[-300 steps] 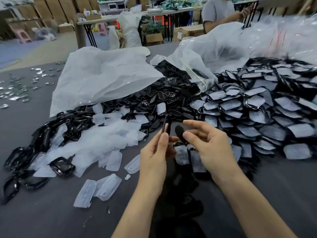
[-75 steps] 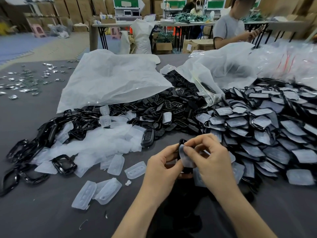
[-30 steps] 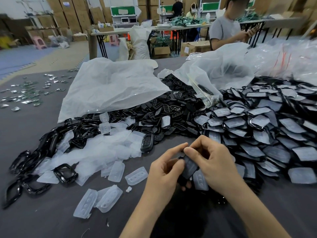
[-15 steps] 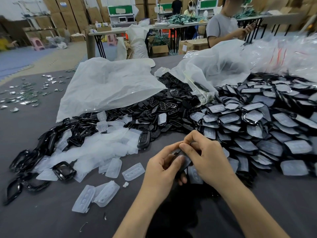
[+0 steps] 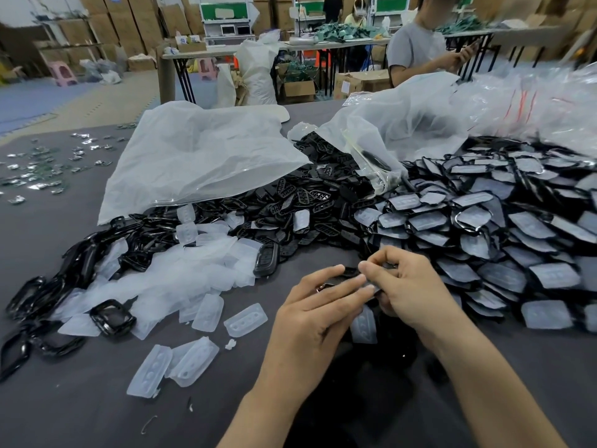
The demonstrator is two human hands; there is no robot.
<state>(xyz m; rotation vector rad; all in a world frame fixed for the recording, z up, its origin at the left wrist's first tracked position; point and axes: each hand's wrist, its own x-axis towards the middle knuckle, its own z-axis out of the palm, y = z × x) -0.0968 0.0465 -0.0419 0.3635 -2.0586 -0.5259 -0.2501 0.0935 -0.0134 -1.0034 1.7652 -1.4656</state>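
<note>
Forearms enter from six and five o'clock and meet near centre. The left hand (image 5: 318,305), knuckles up, holds a small black part (image 5: 347,273). The right hand (image 5: 408,286), at its two o'clock, pinches it with curled fingers.

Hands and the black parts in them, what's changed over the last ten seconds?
Ten seconds ago the hands were apart, each holding its own black part. Now the left hand and right hand meet, both pinching one black shell. A black fob has come to lie beside the clear pads. The white bag and the big heap stayed put.
</note>
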